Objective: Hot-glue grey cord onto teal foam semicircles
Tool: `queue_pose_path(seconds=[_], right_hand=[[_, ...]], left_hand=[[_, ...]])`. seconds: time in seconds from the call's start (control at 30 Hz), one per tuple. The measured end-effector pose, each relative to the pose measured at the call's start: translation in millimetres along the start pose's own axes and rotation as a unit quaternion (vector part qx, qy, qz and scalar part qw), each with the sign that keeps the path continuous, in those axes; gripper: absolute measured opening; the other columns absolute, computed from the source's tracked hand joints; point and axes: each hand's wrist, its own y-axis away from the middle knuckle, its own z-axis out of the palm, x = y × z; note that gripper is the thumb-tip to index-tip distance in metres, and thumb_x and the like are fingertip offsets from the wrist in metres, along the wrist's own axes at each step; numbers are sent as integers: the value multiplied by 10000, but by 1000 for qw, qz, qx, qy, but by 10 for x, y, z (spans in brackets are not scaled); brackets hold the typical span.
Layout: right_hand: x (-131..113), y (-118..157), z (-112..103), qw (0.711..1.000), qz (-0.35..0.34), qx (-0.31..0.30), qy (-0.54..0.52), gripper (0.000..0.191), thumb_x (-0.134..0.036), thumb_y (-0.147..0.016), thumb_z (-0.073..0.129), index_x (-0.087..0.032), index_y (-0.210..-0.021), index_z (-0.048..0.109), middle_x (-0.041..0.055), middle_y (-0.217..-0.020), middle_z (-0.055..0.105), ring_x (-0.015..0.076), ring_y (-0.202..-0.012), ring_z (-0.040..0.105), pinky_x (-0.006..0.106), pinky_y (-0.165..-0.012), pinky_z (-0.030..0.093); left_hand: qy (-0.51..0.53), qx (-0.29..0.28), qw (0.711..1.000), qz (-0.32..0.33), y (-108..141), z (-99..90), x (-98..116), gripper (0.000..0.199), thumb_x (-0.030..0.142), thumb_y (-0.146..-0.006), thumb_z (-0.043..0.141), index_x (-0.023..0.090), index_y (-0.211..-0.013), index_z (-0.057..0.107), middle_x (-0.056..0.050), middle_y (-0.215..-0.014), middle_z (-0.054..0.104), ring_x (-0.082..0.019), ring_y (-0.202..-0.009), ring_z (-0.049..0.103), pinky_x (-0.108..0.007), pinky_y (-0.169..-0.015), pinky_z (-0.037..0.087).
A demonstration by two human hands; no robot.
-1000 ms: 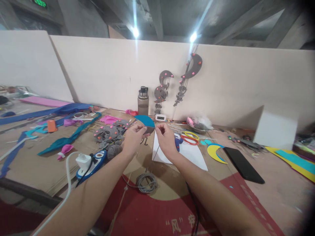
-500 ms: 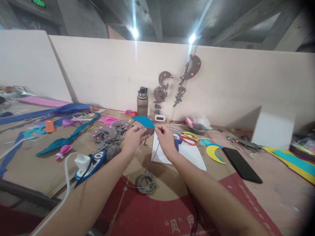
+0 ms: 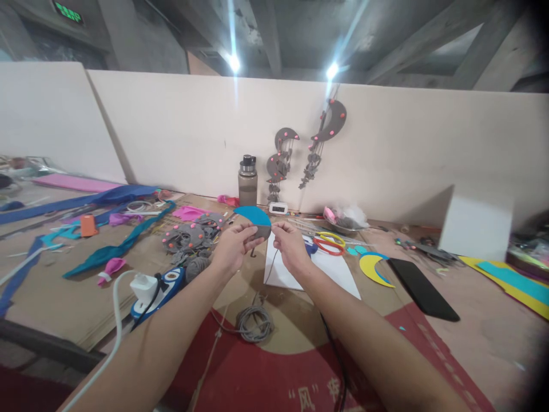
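My left hand (image 3: 234,246) is closed around a blue crescent-like piece (image 3: 254,215), its lower part covered in grey. At the piece's right end, my right hand (image 3: 289,243) is pinched on a thin grey cord (image 3: 271,264) that trails down from the fingers. A loose coil of grey cord (image 3: 254,322) lies on the cardboard below my hands. Under my right hand is a white sheet (image 3: 330,277), with a blue tool (image 3: 310,248), partly hidden, and scissors (image 3: 329,246) with red and yellow handles. The fingertips cover exactly where cord and piece meet.
Right of the sheet lie a yellow-and-blue crescent (image 3: 372,269) and a black phone (image 3: 422,289). Grey pieces with pink dots (image 3: 184,237) and a blue-white power strip (image 3: 165,292) are on the left. A bottle (image 3: 247,187) stands behind; finished-looking crescents (image 3: 332,121) hang on the partition.
The view has tilted up slightly. The left fingers and the piece have shifted a little, showing more of its grey lower part; both hands keep their hold.
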Motion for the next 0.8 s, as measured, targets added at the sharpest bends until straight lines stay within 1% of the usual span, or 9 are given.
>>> queue_pose_path(seconds=[0.17,0.3,0.4,0.47,0.57,0.67,0.8], right_hand=[[-9,32,21,1000,-8,-11,-2,164,-318,-611,663,-186,-664,581,-60,-603,453,61,-513,333,208,-470,269],[14,41,24,999,-42,-31,16,153,-321,-648,646,-185,-689,589,-52,-628,479,62,-509,363,213,-466,281],[33,40,31,996,-67,-47,30,149,-328,-672,633,-189,-695,583,-55,-606,474,64,-493,369,219,-463,278],[29,46,42,995,-72,-60,26,154,-333,-680,632,-190,-693,578,-60,-585,460,62,-478,359,222,-459,267],[-2,69,63,996,-49,-73,-11,173,-331,-659,654,-184,-675,565,-68,-556,428,53,-455,319,223,-449,235],[-43,97,81,995,-15,-78,-58,194,-317,-628,683,-178,-658,551,-82,-520,375,48,-451,273,217,-451,212],[-75,112,86,994,0,-67,-88,222,-316,-605,701,-173,-645,536,-88,-514,350,46,-461,238,213,-455,182]], left_hand=[[-3,17,1000,1,3,20,34,169,156,-611,724,120,-668,569,30,-635,561,-73,-596,568,-242,-644,552],[-6,24,1000,-4,-22,-4,33,142,162,-628,698,123,-669,568,25,-624,568,-75,-584,568,-226,-612,546],[2,19,1000,-23,-59,-39,8,94,149,-659,650,131,-666,558,6,-635,597,-87,-578,580,-218,-578,539],[5,16,999,-38,-89,-65,-13,47,146,-686,612,132,-690,567,-17,-664,627,-98,-590,596,-208,-551,530],[12,9,998,-55,-129,-98,-33,25,141,-716,582,123,-731,589,-29,-671,636,-101,-589,602,-195,-527,521],[18,-6,998,-64,-148,-116,-34,29,133,-725,599,111,-743,600,-33,-676,637,-92,-580,598,-189,-540,527],[23,-30,998,-48,-124,-107,-14,60,152,-726,641,106,-753,612,-34,-718,649,-84,-603,602,-193,-587,545]])
